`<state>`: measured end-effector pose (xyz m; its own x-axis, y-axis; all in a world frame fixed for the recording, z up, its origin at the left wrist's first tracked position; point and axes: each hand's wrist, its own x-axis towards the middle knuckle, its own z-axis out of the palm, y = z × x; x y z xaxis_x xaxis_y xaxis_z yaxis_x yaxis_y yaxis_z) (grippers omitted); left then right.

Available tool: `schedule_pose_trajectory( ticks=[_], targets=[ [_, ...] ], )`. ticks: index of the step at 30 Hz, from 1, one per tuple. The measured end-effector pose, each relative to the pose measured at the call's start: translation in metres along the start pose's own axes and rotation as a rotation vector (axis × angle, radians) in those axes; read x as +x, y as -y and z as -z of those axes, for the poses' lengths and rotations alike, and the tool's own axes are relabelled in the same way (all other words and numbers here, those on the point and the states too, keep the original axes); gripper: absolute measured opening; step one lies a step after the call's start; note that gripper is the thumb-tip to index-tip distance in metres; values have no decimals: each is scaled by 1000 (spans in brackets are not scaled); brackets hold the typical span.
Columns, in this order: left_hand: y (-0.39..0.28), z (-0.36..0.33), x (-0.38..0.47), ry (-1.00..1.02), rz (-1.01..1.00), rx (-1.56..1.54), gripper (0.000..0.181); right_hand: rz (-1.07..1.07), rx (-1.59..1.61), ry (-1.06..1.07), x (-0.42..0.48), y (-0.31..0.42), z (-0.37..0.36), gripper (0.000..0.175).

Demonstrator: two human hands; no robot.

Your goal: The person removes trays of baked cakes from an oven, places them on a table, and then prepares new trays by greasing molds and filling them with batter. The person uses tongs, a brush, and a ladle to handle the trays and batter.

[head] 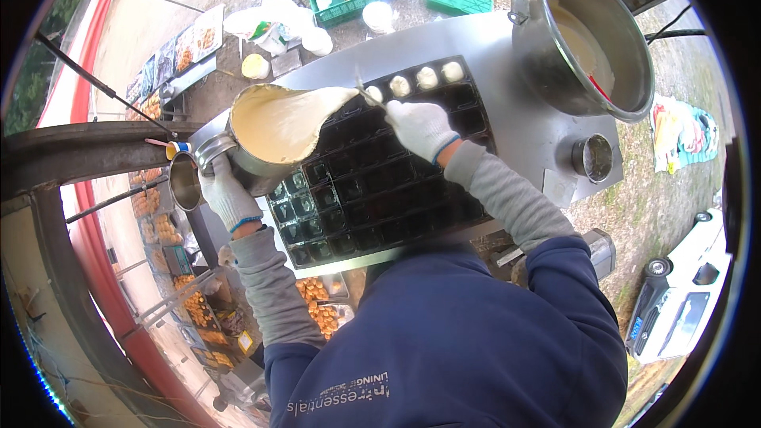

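My left hand (229, 193), in a white knit glove with a blue cuff, grips the handle of a metal pitcher (261, 172). The pitcher is tilted, and pale batter (282, 122) reaches its spout. My right hand (421, 128), gloved alike, holds a thin utensil (364, 90) at the spout; its exact kind is unclear. Below lies a dark metal mould pan (386, 184) with rows of square cavities. Several cavities along its far edge hold pale batter (427, 77); the other visible ones look dark.
A large metal pot (523, 53) of batter with a red-handled tool stands at the far right, near a small metal cup (594, 157). Another metal cup (185, 184) is left of my left hand. A steel beam (89, 151) runs at left. Green crates (342, 0) lie beyond the metal table (493, 35).
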<state>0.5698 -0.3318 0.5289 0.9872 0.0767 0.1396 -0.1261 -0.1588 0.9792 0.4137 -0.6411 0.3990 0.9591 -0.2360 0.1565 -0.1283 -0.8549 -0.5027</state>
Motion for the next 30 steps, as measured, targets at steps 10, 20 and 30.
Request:
schedule_pose_trajectory(
  ticks=[10,20,30],
  targets=[
    [-5,36,12,12,-80,42,27,16,-33,160,20,34,-23,15],
    [-4,69,26,-74,-13,-3,31,55,57,117,33,86,-59,21],
    [-2,109,39,23,-118,119,24,176,101,62,44,136,-81,16]
  ],
)
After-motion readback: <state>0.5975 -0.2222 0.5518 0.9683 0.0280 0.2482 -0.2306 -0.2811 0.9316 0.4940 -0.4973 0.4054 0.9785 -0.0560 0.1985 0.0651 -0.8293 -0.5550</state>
